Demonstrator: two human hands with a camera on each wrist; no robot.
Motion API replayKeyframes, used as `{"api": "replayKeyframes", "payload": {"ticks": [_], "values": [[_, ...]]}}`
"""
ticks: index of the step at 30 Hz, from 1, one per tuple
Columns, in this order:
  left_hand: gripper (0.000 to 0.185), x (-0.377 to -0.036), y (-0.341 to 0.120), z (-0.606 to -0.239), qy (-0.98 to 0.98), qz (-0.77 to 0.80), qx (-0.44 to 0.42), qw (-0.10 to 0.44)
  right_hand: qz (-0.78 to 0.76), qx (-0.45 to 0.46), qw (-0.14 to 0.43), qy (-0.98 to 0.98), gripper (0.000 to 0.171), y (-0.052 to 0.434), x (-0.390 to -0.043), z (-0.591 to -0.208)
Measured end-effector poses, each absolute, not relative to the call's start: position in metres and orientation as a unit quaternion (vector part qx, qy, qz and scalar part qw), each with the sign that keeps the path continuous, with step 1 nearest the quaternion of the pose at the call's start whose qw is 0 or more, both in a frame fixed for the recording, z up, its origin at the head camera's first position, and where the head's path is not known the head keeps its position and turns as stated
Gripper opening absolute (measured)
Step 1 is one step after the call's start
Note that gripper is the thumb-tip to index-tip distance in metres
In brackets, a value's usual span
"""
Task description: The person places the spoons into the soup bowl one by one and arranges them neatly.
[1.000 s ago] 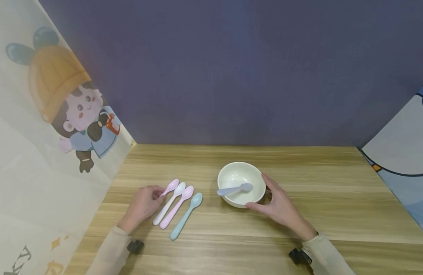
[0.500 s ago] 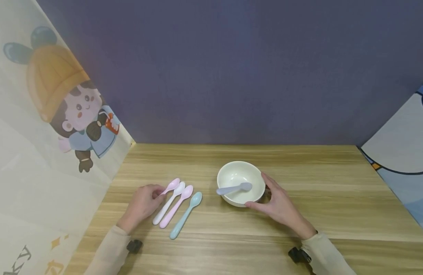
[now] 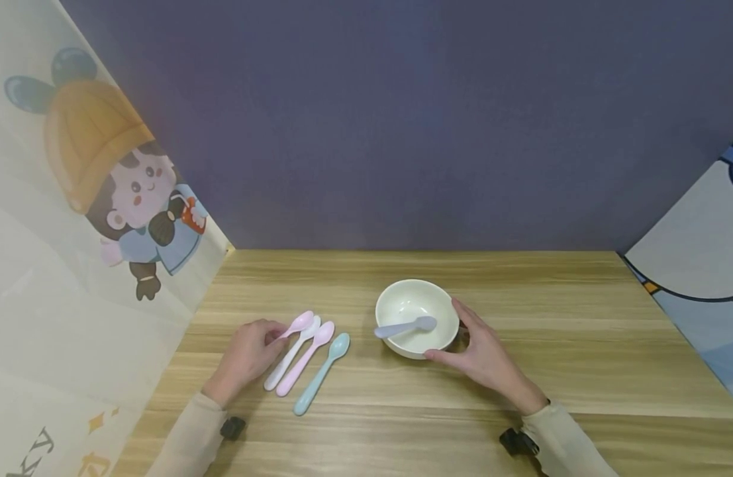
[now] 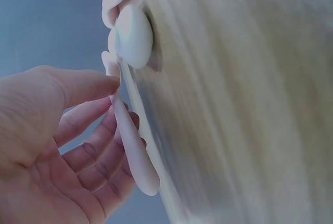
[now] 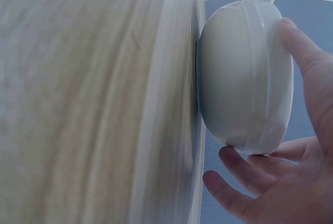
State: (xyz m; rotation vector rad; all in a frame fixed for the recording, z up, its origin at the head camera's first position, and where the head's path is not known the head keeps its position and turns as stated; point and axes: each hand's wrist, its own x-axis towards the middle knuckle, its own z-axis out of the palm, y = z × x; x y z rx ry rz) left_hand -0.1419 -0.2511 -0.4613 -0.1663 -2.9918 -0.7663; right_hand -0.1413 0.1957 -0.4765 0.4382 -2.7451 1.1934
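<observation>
A cream bowl (image 3: 415, 305) (image 5: 244, 73) stands on the wooden table (image 3: 521, 291) with a lavender spoon (image 3: 404, 327) lying in it. My right hand (image 3: 482, 354) (image 5: 291, 172) cups the bowl's right side, thumb and fingers against its wall. To the left lie a white spoon (image 3: 291, 354), a pink-lilac spoon (image 3: 306, 358) and a pale blue spoon (image 3: 320, 374). My left hand (image 3: 249, 351) (image 4: 57, 146) pinches the handle of a light pink spoon (image 3: 298, 324) (image 4: 130, 140), its bowl end raised slightly over the white spoon.
A dark purple wall (image 3: 402, 119) closes the back of the table. A cartoon-printed panel (image 3: 74, 218) stands on the left and another printed panel (image 3: 700, 265) on the right. Bare wood lies in front of the hands and to the right of the bowl.
The light pink spoon in my left hand has lifted slightly and shifted right, over the white spoon's tip. The right hand and bowl have stayed put.
</observation>
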Motion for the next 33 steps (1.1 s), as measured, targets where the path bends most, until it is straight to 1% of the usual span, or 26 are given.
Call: {"api": "replayKeyframes", "payload": {"ticks": [9,24,33], "values": [[0.025,-0.142,-0.249,-0.458,-0.968,-0.243,-0.059,0.033,0.390,0.142,0.055,-0.908,0.120,0.195,-0.141,-0.475],[0.020,-0.144,-0.241,-0.453,-0.964,-0.246,-0.082,0.052,0.385,0.138,0.053,-0.911,0.120,0.195,-0.140,-0.474],[0.018,-0.145,-0.234,-0.452,-0.963,-0.252,-0.081,0.052,0.378,0.138,0.056,-0.914,0.120,0.197,-0.140,-0.475]]}}
